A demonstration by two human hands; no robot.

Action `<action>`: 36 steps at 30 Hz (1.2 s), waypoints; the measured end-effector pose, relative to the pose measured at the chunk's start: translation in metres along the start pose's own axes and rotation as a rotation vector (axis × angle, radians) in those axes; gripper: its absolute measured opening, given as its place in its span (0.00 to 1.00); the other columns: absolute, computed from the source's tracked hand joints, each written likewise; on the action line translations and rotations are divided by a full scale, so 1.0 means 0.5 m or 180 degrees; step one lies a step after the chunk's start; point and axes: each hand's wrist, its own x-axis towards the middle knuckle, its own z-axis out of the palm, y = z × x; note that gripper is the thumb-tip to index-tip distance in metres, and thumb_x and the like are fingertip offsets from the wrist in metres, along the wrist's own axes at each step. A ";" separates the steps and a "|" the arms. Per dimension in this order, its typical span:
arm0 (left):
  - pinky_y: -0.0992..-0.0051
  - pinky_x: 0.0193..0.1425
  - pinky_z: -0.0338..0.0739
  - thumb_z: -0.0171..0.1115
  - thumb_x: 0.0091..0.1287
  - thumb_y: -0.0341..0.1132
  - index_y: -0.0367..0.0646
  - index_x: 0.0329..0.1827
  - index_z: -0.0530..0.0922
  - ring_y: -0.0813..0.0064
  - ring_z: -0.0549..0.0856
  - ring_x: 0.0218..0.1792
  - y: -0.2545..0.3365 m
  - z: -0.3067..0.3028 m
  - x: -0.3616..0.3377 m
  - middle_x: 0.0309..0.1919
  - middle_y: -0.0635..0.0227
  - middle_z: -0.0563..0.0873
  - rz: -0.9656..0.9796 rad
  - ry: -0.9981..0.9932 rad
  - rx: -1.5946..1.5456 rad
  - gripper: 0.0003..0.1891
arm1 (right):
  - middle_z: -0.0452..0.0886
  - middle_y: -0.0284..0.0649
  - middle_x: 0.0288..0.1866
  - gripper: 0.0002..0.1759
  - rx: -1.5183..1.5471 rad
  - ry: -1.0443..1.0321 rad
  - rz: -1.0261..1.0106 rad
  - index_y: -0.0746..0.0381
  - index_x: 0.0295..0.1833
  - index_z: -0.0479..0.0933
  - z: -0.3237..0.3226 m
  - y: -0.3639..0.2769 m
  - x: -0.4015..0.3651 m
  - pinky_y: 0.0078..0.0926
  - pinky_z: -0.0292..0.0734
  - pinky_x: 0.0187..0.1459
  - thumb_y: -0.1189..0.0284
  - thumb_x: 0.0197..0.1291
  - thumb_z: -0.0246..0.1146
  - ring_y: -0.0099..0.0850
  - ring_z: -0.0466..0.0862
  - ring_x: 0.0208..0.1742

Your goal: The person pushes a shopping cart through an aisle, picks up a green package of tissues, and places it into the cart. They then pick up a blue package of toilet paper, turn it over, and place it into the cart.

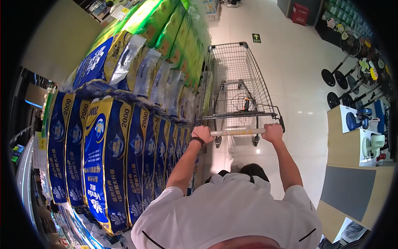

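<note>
A wire shopping cart stands in front of me, its basket bare apart from a small black and orange item by the near end. Both of my hands grip its pale handle bar. My left hand, with a dark band at the wrist, is wrapped round the left end. Round the right end, my right hand is closed. The blue packs of paper rolls are stacked close beside my left arm.
Green packs continue the stack along the left of the aisle. Standing fans and a display counter with small fans line the right side. A red bin stands far ahead. The pale tiled floor bears a green arrow sign.
</note>
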 end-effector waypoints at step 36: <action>0.57 0.46 0.87 0.64 0.53 0.52 0.52 0.32 0.91 0.54 0.93 0.37 -0.140 -0.394 1.154 0.30 0.56 0.92 -0.0057 0.0064 0.0106 0.16 | 0.87 0.43 0.27 0.10 0.0230 0.0039 -0.0052 0.57 0.27 0.84 0.077 0.382 1.168 0.40 0.81 0.43 0.66 0.36 0.68 0.44 0.87 0.30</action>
